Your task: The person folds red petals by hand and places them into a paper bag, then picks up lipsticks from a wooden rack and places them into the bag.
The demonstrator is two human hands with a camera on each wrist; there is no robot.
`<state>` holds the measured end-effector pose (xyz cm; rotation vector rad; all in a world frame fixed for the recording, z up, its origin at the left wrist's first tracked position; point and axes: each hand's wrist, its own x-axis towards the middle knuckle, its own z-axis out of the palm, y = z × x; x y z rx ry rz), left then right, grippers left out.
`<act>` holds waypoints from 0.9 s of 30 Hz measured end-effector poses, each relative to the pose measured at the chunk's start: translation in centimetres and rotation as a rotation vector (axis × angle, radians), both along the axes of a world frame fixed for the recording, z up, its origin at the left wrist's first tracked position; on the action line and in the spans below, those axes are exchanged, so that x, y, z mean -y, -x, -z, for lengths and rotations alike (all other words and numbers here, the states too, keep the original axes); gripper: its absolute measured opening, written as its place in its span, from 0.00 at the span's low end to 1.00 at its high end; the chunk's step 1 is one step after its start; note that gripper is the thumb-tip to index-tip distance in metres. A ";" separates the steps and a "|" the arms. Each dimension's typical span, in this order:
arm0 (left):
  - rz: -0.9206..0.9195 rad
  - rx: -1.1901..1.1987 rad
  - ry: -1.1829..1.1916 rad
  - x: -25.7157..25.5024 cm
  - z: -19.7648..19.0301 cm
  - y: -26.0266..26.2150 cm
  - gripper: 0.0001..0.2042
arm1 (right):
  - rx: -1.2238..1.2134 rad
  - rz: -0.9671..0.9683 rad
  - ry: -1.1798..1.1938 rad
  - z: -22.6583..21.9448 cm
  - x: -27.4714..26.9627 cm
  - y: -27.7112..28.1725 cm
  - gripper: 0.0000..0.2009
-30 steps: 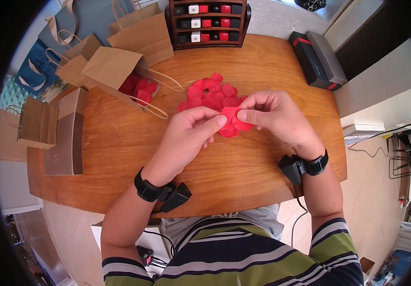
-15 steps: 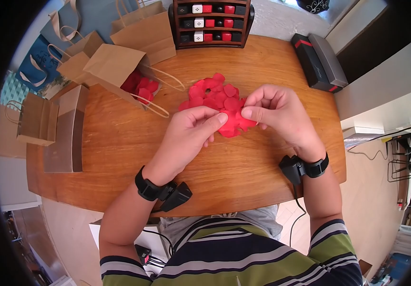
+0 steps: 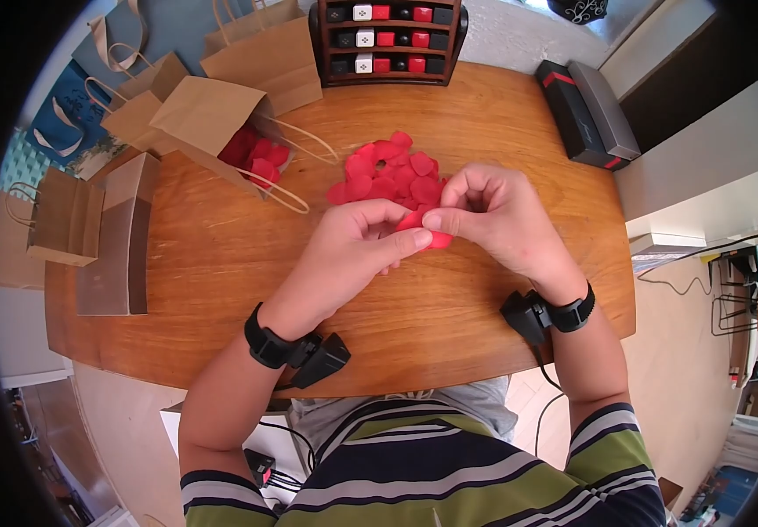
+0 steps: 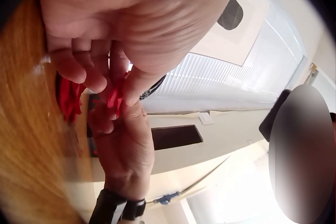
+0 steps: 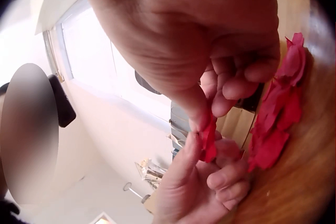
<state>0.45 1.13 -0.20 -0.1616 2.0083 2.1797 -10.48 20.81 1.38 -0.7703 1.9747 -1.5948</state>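
Note:
Red petals [image 3: 438, 238] are pinched between thumb and fingers of both hands, above the wooden table. The left hand [image 3: 348, 250] grips them from the left and the right hand [image 3: 497, 220] from the right, the two thumb tips close together. A pile of red petals [image 3: 382, 183] lies on the table just beyond the hands. In the left wrist view a red petal [image 4: 116, 98] shows between the fingertips. From the right wrist the held petals [image 5: 209, 141] appear between both thumbs, with the pile [image 5: 278, 111] beside them.
A tipped brown paper bag [image 3: 212, 114] with red petals inside lies at the left. More paper bags and a box [image 3: 119, 246] stand around it. A dark wooden rack [image 3: 388, 44] is at the back, dark boxes [image 3: 583, 110] at the back right.
The right hand has moved slightly left and toward the body, closer to the left hand. The held petals, spread flatter before, are now bunched between the thumbs.

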 end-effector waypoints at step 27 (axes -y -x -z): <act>-0.063 0.045 -0.084 0.4 0.4 0.2 0.13 | 0.157 0.006 0.086 -0.9 -1.0 0.8 0.07</act>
